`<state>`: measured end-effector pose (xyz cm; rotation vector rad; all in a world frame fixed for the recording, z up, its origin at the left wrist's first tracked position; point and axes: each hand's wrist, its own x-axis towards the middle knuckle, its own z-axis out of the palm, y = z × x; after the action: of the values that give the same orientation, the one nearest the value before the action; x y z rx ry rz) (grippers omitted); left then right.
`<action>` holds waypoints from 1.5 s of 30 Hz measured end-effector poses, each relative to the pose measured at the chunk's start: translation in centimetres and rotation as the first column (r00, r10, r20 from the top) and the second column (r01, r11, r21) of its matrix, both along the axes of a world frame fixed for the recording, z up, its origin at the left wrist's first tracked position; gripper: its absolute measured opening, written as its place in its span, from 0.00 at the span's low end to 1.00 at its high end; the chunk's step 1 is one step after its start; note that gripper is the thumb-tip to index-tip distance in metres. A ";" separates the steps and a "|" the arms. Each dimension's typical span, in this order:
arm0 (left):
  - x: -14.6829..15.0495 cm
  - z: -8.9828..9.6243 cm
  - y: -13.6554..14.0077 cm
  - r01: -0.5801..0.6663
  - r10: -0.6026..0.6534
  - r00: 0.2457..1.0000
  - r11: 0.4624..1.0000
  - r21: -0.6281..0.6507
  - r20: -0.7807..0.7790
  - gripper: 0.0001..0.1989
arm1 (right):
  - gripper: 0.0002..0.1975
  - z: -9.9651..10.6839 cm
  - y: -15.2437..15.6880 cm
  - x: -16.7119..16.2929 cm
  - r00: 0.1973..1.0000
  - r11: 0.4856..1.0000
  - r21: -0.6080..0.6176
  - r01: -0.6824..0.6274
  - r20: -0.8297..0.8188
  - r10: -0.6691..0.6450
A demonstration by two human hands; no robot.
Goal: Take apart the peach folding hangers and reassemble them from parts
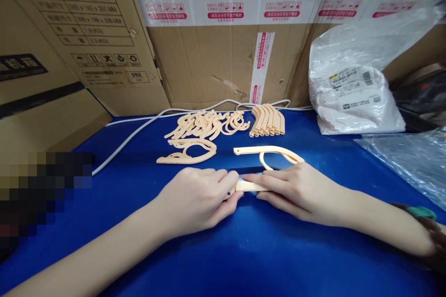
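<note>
Fingers and thumb of my left hand (198, 199) are closed on the left end of a pale beige plastic hanger arm (249, 186), where a small dark hole shows. My right hand (303, 190) grips the same arm further right, index finger stretched along its top; the fingers hide much of it. Just behind my right hand lies another beige hanger piece (268, 150), a long arm with a curved loop under it. Beyond my left hand rests a folded beige hanger (204, 159) with a rounded opening.
A loose pile of curved beige hook pieces (200, 123) lies at the back, beside a neat stack of beige arms (268, 120). A white cable (134, 131) runs behind them. Cardboard boxes (209, 65) wall off the back and left. A white plastic bag (355, 97) stands back right.
</note>
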<state>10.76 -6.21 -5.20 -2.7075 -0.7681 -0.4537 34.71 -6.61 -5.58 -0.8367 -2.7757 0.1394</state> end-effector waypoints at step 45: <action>-2.2 1.0 1.6 -0.145 0.140 0.986 0.988 0.058 0.089 0.10 | 0.12 2.4 2.2 3.1 0.861 0.791 0.354 0.499 -0.309 -0.405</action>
<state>8.52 -4.65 -4.23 -2.5670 -0.9461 -0.5518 37.77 -4.38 -3.22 -1.2443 -2.1917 -0.4217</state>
